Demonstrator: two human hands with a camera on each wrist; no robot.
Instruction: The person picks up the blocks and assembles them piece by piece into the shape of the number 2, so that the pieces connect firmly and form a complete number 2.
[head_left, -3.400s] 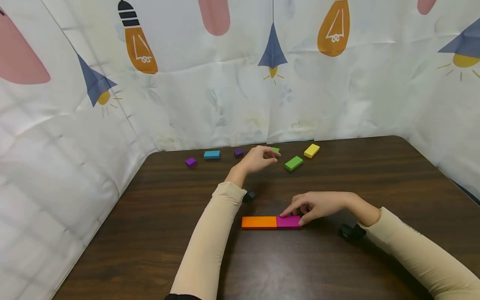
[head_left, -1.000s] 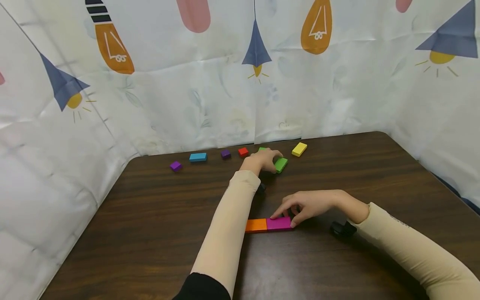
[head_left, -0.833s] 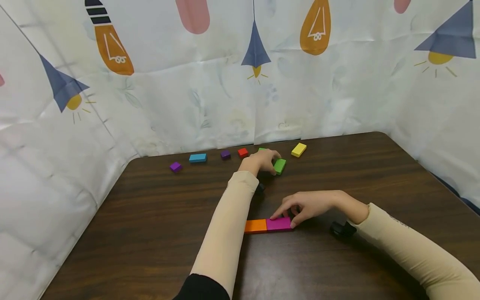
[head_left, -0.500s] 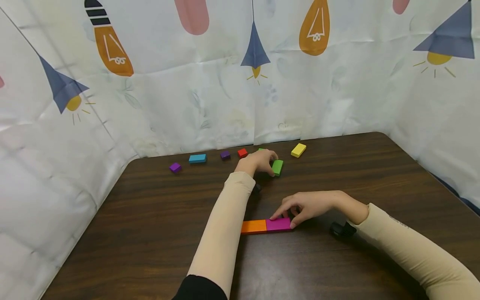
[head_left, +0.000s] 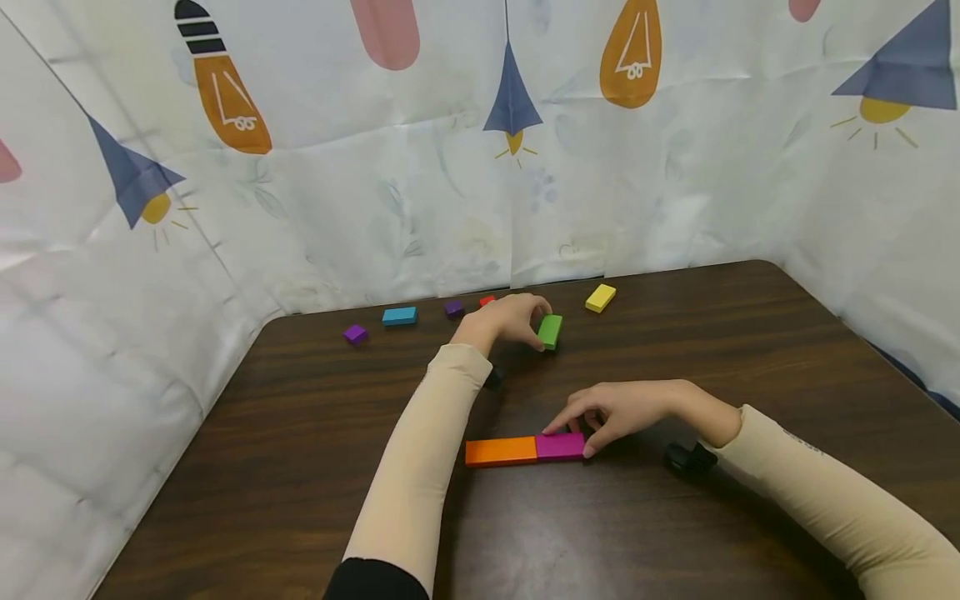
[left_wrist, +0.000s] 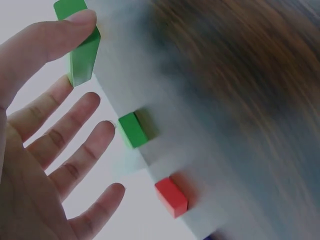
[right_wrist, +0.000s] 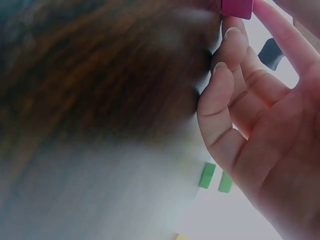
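Note:
My left hand [head_left: 504, 320] pinches a green rectangular block [head_left: 551, 332] between thumb and index finger. The left wrist view shows this held green block [left_wrist: 84, 62] upright in the pinch, the other fingers spread loosely. Nearer to me, an orange block [head_left: 501, 452] and a shorter magenta block [head_left: 560, 447] lie end to end in a straight row. My right hand [head_left: 630, 408] holds the magenta block by its right end, index finger at the far edge and thumb at the near corner. In the right wrist view, its remaining fingers curl beneath the magenta block [right_wrist: 238, 9].
Along the table's far edge lie a purple block [head_left: 356, 334], a blue block [head_left: 400, 316], a dark purple block [head_left: 453, 308], a red block [head_left: 487, 300] and a yellow block [head_left: 601, 297]. A second green block [left_wrist: 132, 130] lies near the red one. A printed curtain [head_left: 420, 225] hangs behind.
My left hand has reached to the green block, gripped it, turned it and drawn it leftward. The left forearm has swung left, uncovering the orange block. My right hand stays on the magenta block.

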